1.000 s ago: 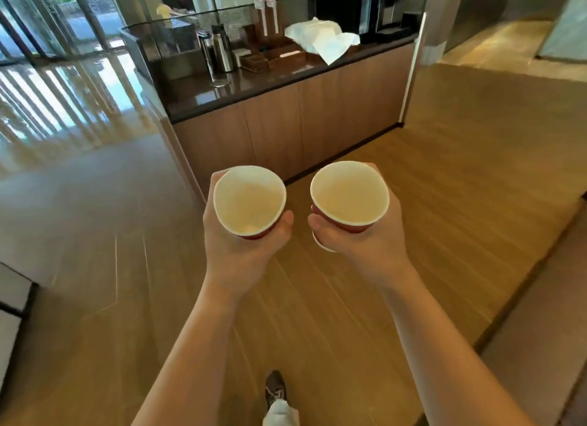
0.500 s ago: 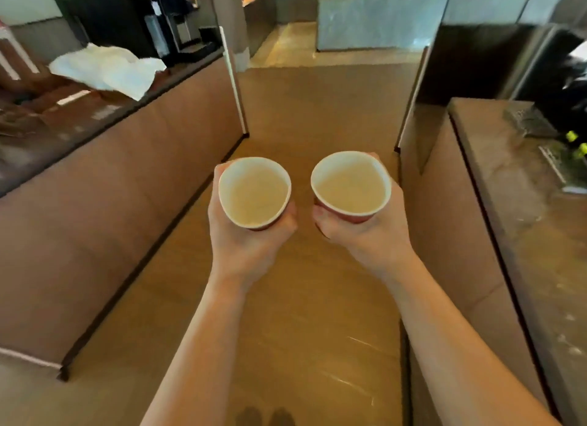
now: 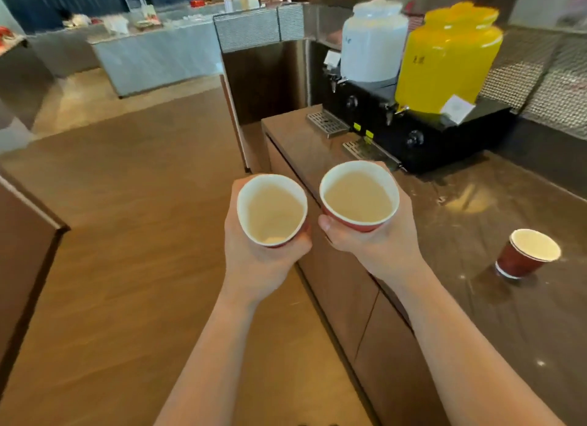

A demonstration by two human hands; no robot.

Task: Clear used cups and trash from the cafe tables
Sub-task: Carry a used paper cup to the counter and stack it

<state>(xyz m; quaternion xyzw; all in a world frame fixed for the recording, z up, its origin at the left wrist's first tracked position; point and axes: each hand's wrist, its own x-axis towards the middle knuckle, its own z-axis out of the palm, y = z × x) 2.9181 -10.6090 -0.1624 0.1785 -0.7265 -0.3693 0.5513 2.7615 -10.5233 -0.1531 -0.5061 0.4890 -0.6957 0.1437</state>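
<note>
Left hand (image 3: 254, 260) wraps round a red paper cup (image 3: 273, 209), fingers curled about its side, and the cup tips a little toward the camera with its pale inside on show. Right hand (image 3: 381, 247) grips a second red cup (image 3: 359, 197) the same way, held just beside the first, rims close but apart. Both cups are up in the air in front of the person, the left one over the wooden floor (image 3: 127, 235), the right one over the near edge of the dark desk (image 3: 476, 222). Further right on that desk stands a third red cup (image 3: 524, 254), upright, alone, well apart from both hands. At the back of the desk sits a black stand (image 3: 444, 140) carrying two drink dispensers side by side, a white dispenser (image 3: 373, 41) and a yellow dispenser (image 3: 444, 60), taps facing forward, with metal drip trays (image 3: 327, 124) on the desk below. Whether the held cups have any liquid left cannot be told.
</note>
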